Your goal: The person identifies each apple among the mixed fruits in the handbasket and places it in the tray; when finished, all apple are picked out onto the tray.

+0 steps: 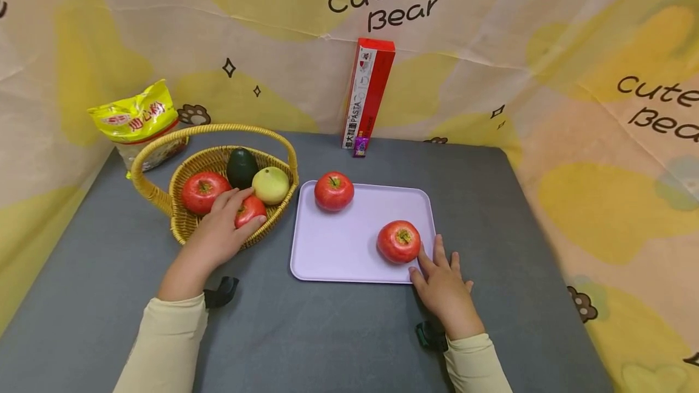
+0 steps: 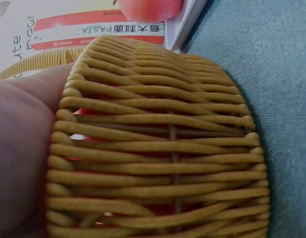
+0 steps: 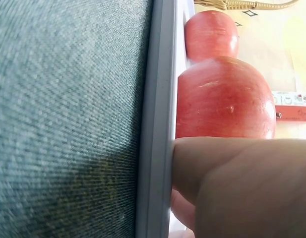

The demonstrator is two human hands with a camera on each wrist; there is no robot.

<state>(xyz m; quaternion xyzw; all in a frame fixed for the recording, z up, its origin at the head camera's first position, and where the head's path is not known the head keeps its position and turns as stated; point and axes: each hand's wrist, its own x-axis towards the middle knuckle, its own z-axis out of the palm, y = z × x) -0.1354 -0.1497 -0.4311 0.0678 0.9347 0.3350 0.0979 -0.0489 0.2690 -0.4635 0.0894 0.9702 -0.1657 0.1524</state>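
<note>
My left hand point(image 1: 221, 232) reaches over the front rim of a wicker basket point(image 1: 180, 232) and grips a red apple point(image 1: 250, 211) inside, thumb on its near right side. In the left wrist view the basket's woven wall point(image 2: 167, 144) hides most of that apple. Around it in the basket are a larger red apple point(image 1: 205, 191), an avocado point(image 1: 242, 167) and a pale green round fruit point(image 1: 271, 185). My right hand point(image 1: 445, 288), fingers spread, rests at the front right corner of a lilac tray point(image 1: 338, 253), beside a red apple point(image 1: 399, 241). Another red apple point(image 1: 334, 191) sits at the tray's back left.
A yellow bag point(image 1: 143, 123) stands behind the basket at the back left. Against the printed backdrop leans a red pasta box point(image 1: 371, 90), with a small purple packet point(image 1: 360, 147) at its foot. The basket's tall handle point(image 1: 218, 128) arches over the fruit.
</note>
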